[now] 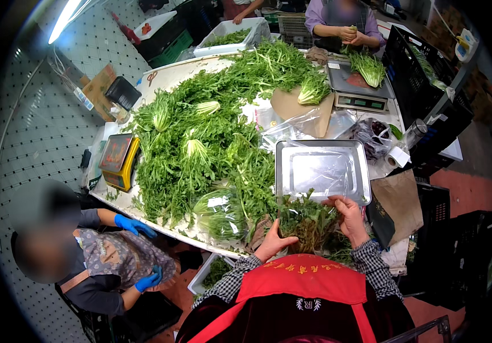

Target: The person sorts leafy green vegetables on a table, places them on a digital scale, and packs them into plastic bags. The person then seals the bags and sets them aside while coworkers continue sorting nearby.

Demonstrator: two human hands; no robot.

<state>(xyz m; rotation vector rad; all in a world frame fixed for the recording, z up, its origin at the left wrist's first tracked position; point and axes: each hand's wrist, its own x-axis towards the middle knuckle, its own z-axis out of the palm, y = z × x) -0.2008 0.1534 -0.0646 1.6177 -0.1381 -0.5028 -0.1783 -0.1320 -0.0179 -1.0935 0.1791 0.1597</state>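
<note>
A bunch of leafy greens with brownish stems lies in front of me at the table's near edge, partly inside what looks like a clear plastic bag. My left hand grips its left side, the thumb across the stems. On the other side, my right hand pinches the bag's edge near the leaf tips. Just beyond is a metal tray with clear film lying over it. Left of my hands sits a bagged bunch of greens, beside a brown cloth.
Loose frisée-like greens heap across the white table. A yellow scale stands left, another scale far right. Black crates line the right. A person in blue gloves sits left; another person handles greens opposite.
</note>
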